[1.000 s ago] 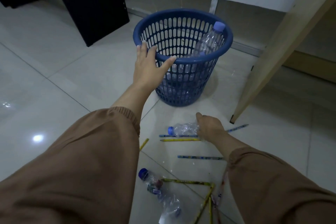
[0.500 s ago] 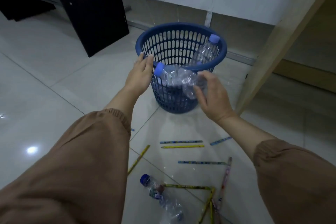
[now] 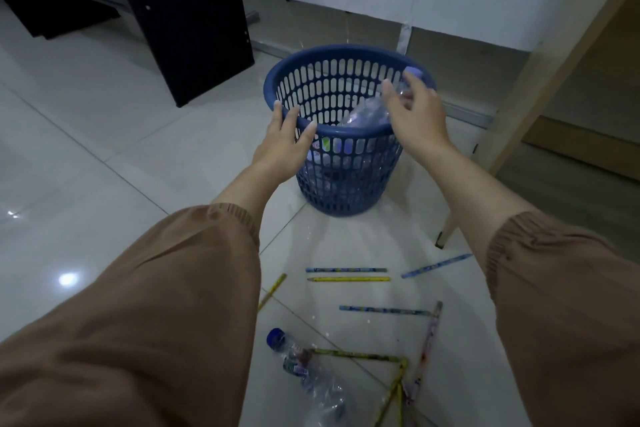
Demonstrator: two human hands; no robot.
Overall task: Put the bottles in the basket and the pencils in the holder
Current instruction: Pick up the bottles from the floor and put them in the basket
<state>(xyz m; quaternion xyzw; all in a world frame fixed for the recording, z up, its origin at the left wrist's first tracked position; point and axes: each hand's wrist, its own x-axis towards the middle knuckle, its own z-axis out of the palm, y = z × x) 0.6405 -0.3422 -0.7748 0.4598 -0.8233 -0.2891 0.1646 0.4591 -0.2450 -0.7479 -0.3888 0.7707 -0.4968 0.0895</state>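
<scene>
A blue slotted basket (image 3: 346,184) stands on the tiled floor. My left hand (image 3: 284,146) grips its near-left rim. My right hand (image 3: 415,114) hovers over the basket's right side with fingers spread and nothing in them. A crumpled clear bottle (image 3: 365,114) lies inside the basket just below that hand. Another bottle's pale blue cap (image 3: 414,73) shows at the far right rim, partly behind my fingers. A clear bottle with a blue cap (image 3: 304,367) lies on the floor near me. Several pencils (image 3: 348,278) are scattered around it. No pencil holder is in view.
A black cabinet panel (image 3: 187,21) stands at the back left. A light wooden table leg (image 3: 512,135) slants down just right of the basket, its foot near the pencils. A white wall runs behind the basket. My brown sleeves fill the lower corners.
My right hand carried the crumpled bottle from the floor up over the basket and let it go inside. My left hand has stayed on the rim.
</scene>
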